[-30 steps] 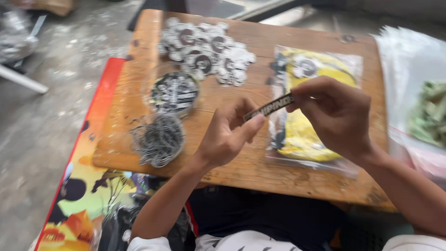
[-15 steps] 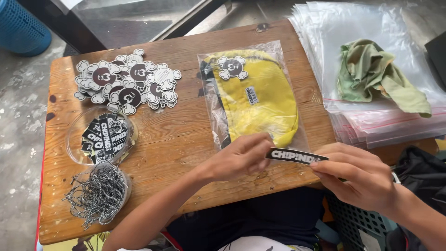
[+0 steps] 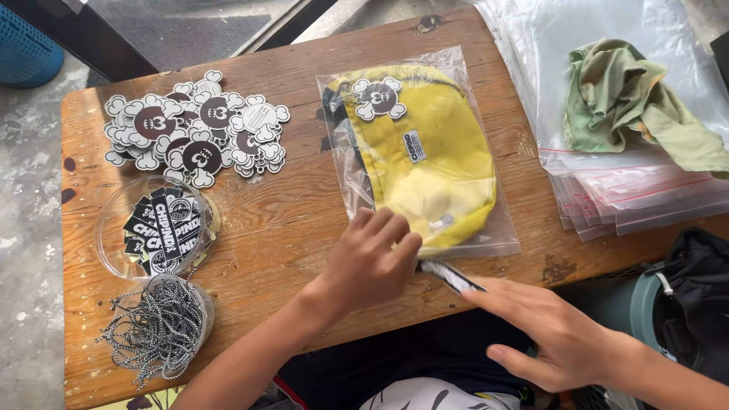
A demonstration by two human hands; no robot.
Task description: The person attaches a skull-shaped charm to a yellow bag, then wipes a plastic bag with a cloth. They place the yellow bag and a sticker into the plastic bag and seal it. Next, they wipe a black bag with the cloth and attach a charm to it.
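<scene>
A yellow pouch (image 3: pixel 437 171) in clear bag, black-and-white skull stickers (image 3: pixel 196 129), speckled black-white cords (image 3: pixel 156 328), green cloth (image 3: pixel 634 102)

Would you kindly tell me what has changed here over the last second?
Both hands brought the black strip down from mid-air to the clear bag's near edge; the left hand now presses there, the right hand guides it. Stickers, bowl and cords stayed put.

Hidden mostly under left hand (image 3: pixel 370 262) and right hand (image 3: pixel 558 334): black tag (image 3: pixel 449 275). Blurred right fingertips. Cut off at edges: blue basket (image 3: pixel 26 45), black bag (image 3: pixel 695 304).
</scene>
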